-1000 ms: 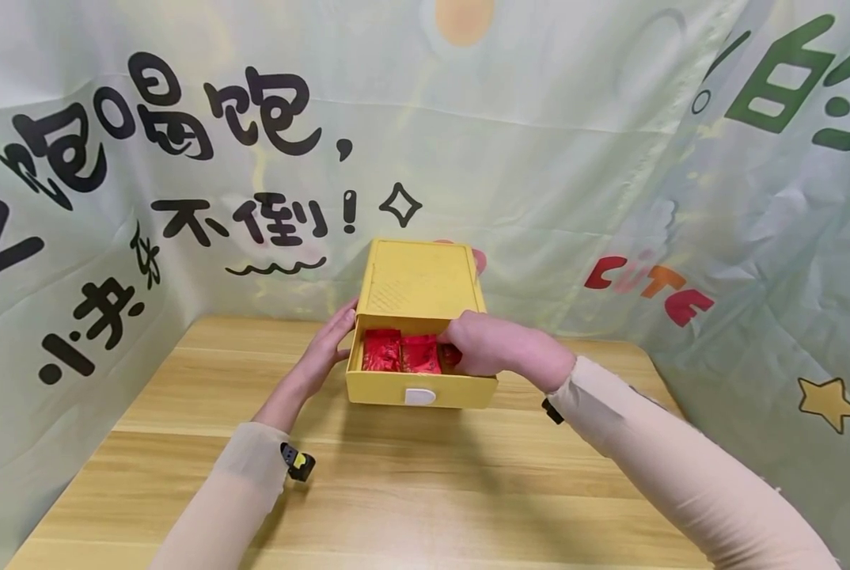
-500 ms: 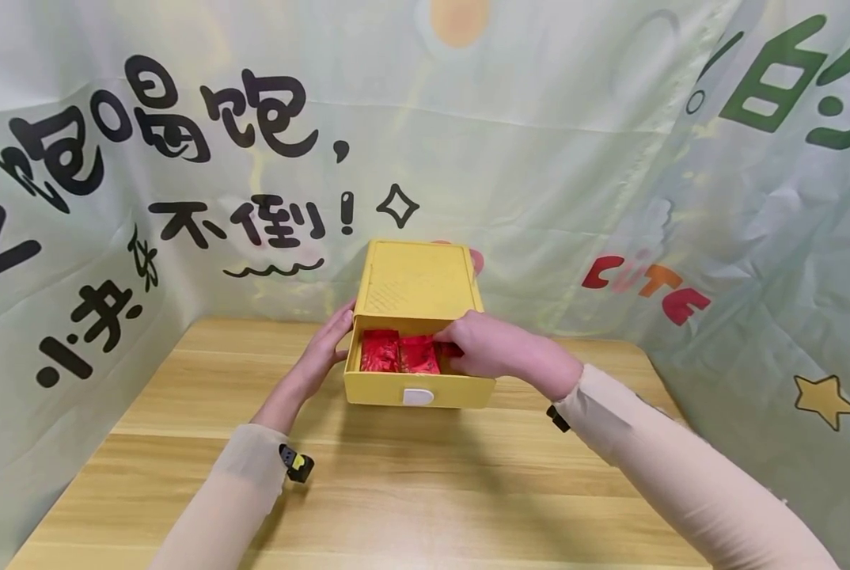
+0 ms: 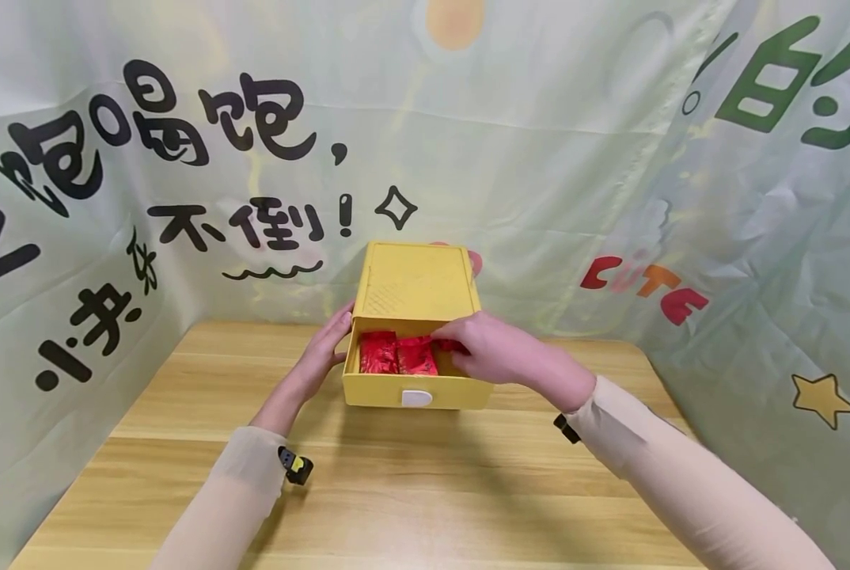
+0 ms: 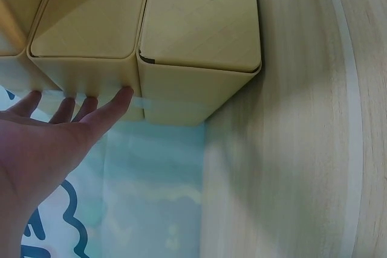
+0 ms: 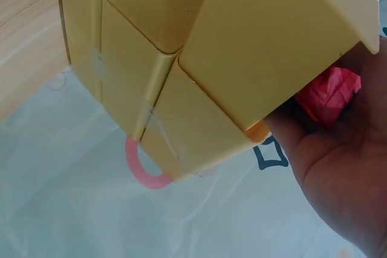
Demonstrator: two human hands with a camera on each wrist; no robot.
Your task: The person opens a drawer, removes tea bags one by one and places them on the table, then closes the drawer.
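Red packet between curled fingers of right hand, over yellow drawer; left hand, fingers spread, against cabinet.

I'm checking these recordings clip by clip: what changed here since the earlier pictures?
The right hand has eased slightly toward its own right, holding a red packet; no release shows. The left hand against the yellow box, the open drawer and two other packets stayed put.

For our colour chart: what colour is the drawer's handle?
The handle is white, clearest in the head view.
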